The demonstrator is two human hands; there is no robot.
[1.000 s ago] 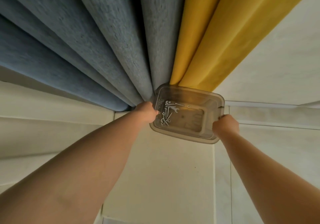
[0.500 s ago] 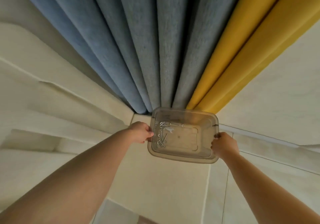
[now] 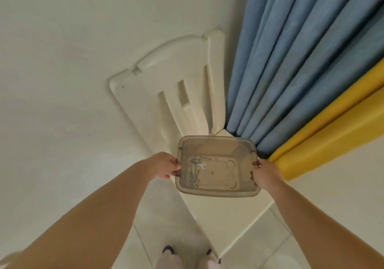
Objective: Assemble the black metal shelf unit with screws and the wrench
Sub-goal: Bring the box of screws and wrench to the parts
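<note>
Head view, looking down: both arms reached forward, each hand on one short end of a clear plastic bin (image 3: 245, 150). Left hand (image 3: 166, 167) gripped the bin's left rim, fingers curled round the edge. Right hand (image 3: 265, 173) gripped the right rim the same way, thumb over the lip. Bin held roughly level above the pale floor (image 3: 239, 212), long axis running left to right across the view.

Contents lay in the left half of the bin. A small flat wrench (image 3: 202, 166) lay near the middle-left, long axis roughly left to right, its open end toward the right. Screws (image 3: 194, 177) lay in a loose cluster just left of and below it, most running near to far, a few lying crosswise at the top of the cluster; count not readable.

Beyond the bin: a cream plastic chair (image 3: 176, 90) against the wall, blue curtains (image 3: 291, 71) to its right, a yellow curtain (image 3: 332, 140) further right. Feet in socks (image 3: 170, 254) visible at the bottom edge
</note>
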